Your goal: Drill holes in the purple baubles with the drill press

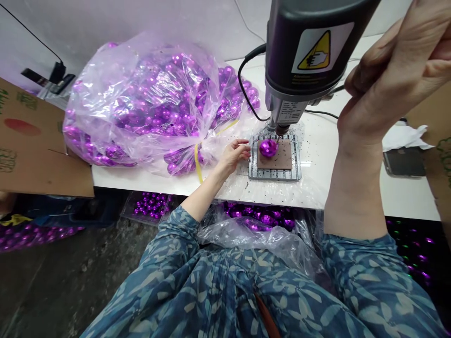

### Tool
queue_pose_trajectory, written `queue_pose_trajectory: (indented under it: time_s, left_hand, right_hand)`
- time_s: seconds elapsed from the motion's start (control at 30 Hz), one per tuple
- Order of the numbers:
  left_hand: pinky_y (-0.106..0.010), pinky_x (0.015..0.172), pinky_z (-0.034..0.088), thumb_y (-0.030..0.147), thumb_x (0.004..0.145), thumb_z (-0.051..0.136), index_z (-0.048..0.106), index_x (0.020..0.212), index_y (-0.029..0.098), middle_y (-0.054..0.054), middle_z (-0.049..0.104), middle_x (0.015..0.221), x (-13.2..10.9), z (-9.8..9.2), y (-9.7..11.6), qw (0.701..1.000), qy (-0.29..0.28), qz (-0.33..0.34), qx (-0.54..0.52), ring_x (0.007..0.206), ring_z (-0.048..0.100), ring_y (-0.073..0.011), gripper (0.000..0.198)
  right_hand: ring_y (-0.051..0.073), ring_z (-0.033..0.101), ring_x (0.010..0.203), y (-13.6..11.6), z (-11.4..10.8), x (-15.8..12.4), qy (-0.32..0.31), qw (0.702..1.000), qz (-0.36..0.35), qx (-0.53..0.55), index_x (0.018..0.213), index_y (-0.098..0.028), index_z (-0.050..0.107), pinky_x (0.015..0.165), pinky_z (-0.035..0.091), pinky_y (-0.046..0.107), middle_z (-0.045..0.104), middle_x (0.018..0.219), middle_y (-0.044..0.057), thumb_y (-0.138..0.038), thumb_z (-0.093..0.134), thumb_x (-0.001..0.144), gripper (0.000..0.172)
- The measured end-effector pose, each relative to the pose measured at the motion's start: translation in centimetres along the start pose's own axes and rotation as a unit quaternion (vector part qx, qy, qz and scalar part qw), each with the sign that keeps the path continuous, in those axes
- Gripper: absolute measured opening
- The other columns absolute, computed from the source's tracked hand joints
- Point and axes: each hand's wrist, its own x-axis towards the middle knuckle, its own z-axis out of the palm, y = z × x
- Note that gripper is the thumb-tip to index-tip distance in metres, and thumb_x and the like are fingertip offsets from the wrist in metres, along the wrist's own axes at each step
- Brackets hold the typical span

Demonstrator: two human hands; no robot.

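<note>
A shiny purple faceted ball (268, 148) sits on a brown square pad (284, 162) on the slotted metal base (275, 175) of a drill press (303, 51). The drill bit comes down at the ball's right side; whether it touches I cannot tell. Just left of the base, my left hand (233, 156) is open, fingers stretched toward the ball but apart from it. My right hand (398, 70) is raised at the right of the drill head, its fingers curled around the drill press lever, which is mostly hidden by the hand.
A large clear plastic bag (148, 103) of purple balls, tied with a yellow strip (198, 162), fills the table's left. Cardboard boxes (42, 141) flank the table. A phone (403, 163) lies by white tissue (405, 137) at right. More purple balls (260, 217) lie below the front edge.
</note>
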Motion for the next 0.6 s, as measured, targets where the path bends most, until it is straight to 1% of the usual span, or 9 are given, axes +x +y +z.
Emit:
queue_pose_trajectory:
  time_s: [0.07,0.17,0.23,0.3,0.37,0.43,0.47,0.53,0.6]
  left_hand:
    - [-0.026,0.078,0.054,0.028,0.094,0.079,0.062,0.096,0.023,0.000,0.065,0.089,0.5,0.2,-0.6,0.981,0.114,0.113,0.113,0.078,0.064,-0.0125,0.017]
    - [-0.033,0.084,0.054,0.036,0.103,0.070,0.059,0.091,0.025,-0.003,0.062,0.093,0.3,0.3,-2.2,0.891,0.200,0.341,0.223,0.090,0.063,-0.0173,0.020]
    - [-0.039,0.085,0.055,0.038,0.105,0.064,0.057,0.087,0.026,-0.003,0.061,0.086,-0.9,0.5,-3.7,0.840,0.150,0.446,0.270,0.089,0.064,-0.0202,0.023]
    - [-0.041,0.079,0.055,0.038,0.105,0.063,0.058,0.081,0.027,-0.002,0.061,0.078,-3.0,1.2,-5.2,0.795,-0.007,0.507,0.332,0.079,0.063,-0.0205,0.027]
    - [-0.041,0.076,0.057,0.035,0.104,0.063,0.064,0.082,0.029,-0.003,0.069,0.080,-5.3,2.8,-6.0,0.726,-0.197,0.529,0.394,0.079,0.066,-0.0212,0.023]
    - [-0.047,0.091,0.061,0.028,0.104,0.061,0.074,0.101,0.033,-0.006,0.078,0.104,-7.0,5.4,-6.0,0.669,-0.297,0.525,0.434,0.103,0.075,-0.0262,0.014]
    - [-0.054,0.104,0.059,0.024,0.103,0.059,0.075,0.117,0.034,-0.008,0.079,0.122,-7.3,7.0,-5.7,0.664,-0.298,0.517,0.450,0.122,0.073,-0.0306,0.023]
    - [-0.069,0.125,0.043,0.018,0.101,0.059,0.068,0.143,0.034,-0.013,0.067,0.153,-6.7,10.4,-5.0,0.690,-0.248,0.481,0.481,0.154,0.055,-0.0406,0.046]
    - [-0.077,0.130,0.030,0.019,0.100,0.062,0.060,0.156,0.028,-0.019,0.056,0.166,-4.7,13.8,-4.5,0.724,-0.194,0.425,0.508,0.164,0.040,-0.0496,0.056]
  right_hand:
    - [0.000,0.034,0.045,-0.1,-0.1,0.0,-0.008,1.000,0.000,-0.003,0.066,-0.016,0.050,0.052,0.019,0.026,0.041,0.051,-0.005,-0.071,0.067,0.075,0.058]
    - [-0.003,0.038,0.047,-0.2,-0.3,-0.2,-0.013,1.000,-0.016,-0.010,0.069,-0.016,0.048,0.054,0.020,0.023,0.042,0.054,-0.006,-0.065,0.065,0.083,0.054]
    - [-0.004,0.039,0.049,-0.2,-0.3,-0.4,-0.012,0.999,-0.029,-0.013,0.072,-0.016,0.046,0.057,0.022,0.022,0.041,0.055,-0.007,-0.060,0.064,0.089,0.051]
    - [-0.005,0.039,0.050,-0.1,-0.4,-0.5,-0.016,0.999,-0.040,-0.009,0.073,-0.015,0.046,0.058,0.023,0.020,0.040,0.056,-0.007,-0.057,0.064,0.092,0.049]
    - [-0.006,0.038,0.051,0.0,-0.3,-0.5,-0.023,0.998,-0.051,-0.001,0.072,-0.014,0.046,0.058,0.022,0.020,0.038,0.056,-0.006,-0.055,0.064,0.093,0.050]
    - [-0.006,0.037,0.050,0.2,-0.3,-0.5,-0.025,0.998,-0.052,0.006,0.071,-0.013,0.046,0.056,0.019,0.019,0.036,0.056,-0.006,-0.055,0.064,0.093,0.050]
    - [-0.006,0.036,0.049,0.3,-0.2,-0.5,-0.022,0.999,-0.049,0.009,0.070,-0.013,0.046,0.056,0.019,0.019,0.035,0.055,-0.006,-0.055,0.065,0.093,0.051]
    - [-0.006,0.035,0.048,0.3,-0.1,-0.4,-0.012,0.999,-0.037,0.012,0.070,-0.013,0.045,0.056,0.019,0.019,0.034,0.054,-0.006,-0.056,0.066,0.091,0.052]
    - [-0.005,0.035,0.047,0.2,0.0,-0.4,-0.005,1.000,-0.027,0.015,0.069,-0.014,0.043,0.055,0.020,0.020,0.035,0.054,-0.007,-0.060,0.068,0.088,0.056]
